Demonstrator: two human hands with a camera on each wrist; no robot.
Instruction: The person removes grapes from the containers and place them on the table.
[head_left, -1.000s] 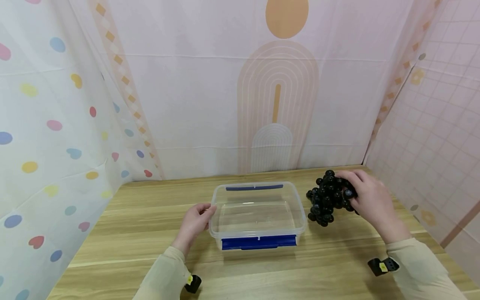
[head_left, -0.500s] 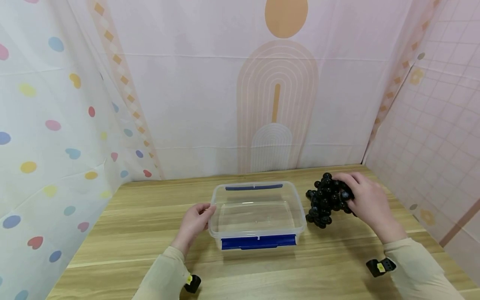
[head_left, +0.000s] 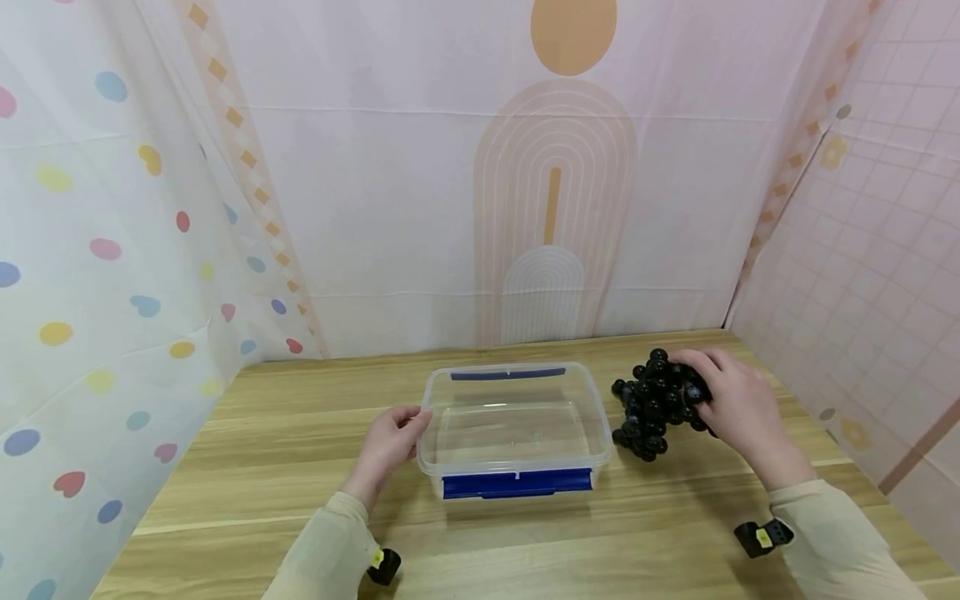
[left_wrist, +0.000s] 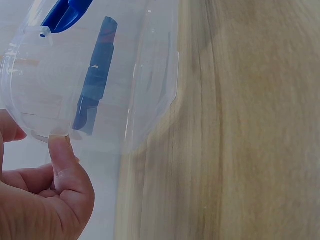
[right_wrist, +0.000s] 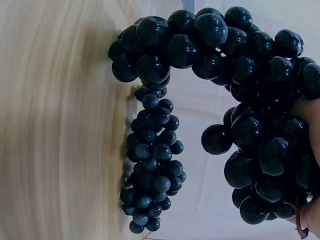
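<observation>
A clear plastic food container (head_left: pixel 513 482) with blue clips stands lidless on the table. My left hand (head_left: pixel 390 446) pinches its left rim; in the left wrist view the thumb (left_wrist: pixel 62 155) lies on that rim. Right of the container, my right hand (head_left: pixel 742 408) grips a bunch of black grapes (head_left: pixel 656 404) from its right side. In the right wrist view the gripped grapes (right_wrist: pixel 270 145) loom close, with a brown stem end by the fingers. Beyond them another cluster of grapes (right_wrist: pixel 155 160) touches the table; whether the two are joined I cannot tell.
The wood-grain table (head_left: pixel 300 475) runs back to a pale printed curtain (head_left: pixel 390 208). A dotted curtain (head_left: pixel 112 292) hangs on the left and a checked curtain (head_left: pixel 862 275) on the right. Black wrist cameras sit by both sleeves.
My right hand and the grapes have shifted slightly left, and the grapes have dipped a little toward the table. The left hand and the container stay in place.
</observation>
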